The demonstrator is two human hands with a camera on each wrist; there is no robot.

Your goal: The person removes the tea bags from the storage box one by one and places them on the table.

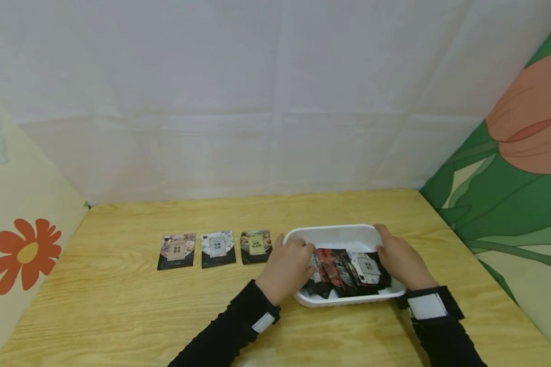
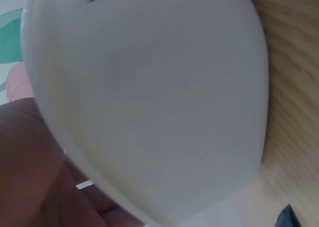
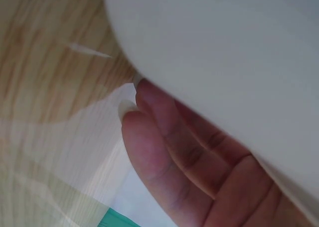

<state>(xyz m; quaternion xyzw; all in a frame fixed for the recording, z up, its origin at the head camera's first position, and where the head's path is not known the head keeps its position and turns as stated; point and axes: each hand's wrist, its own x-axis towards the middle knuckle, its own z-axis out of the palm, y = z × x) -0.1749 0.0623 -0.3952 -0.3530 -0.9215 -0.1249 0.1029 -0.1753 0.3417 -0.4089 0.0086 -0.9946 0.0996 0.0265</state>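
A white plastic tray (image 1: 335, 237) sits on the table, holding several overlapping packets, among them a red and black packet (image 1: 332, 267) and a white and black packet (image 1: 366, 270). At its left end my left hand (image 1: 286, 267) grips the rim with curled fingers. My right hand (image 1: 404, 262) holds the opposite end; in the right wrist view its fingers (image 3: 154, 142) lie against the outer wall. The left wrist view is mostly filled by the tray wall (image 2: 164, 87). Left of the tray lie a green-labelled packet (image 1: 256, 246), a white-labelled packet (image 1: 218, 248) and a pink-labelled packet (image 1: 176, 251).
The three packets outside the tray form a spaced row on the wood-grain table (image 1: 133, 316). A white cloth backdrop (image 1: 239, 102) hangs behind the table. Flower-printed panels stand at the left (image 1: 27, 252) and right (image 1: 523, 214).
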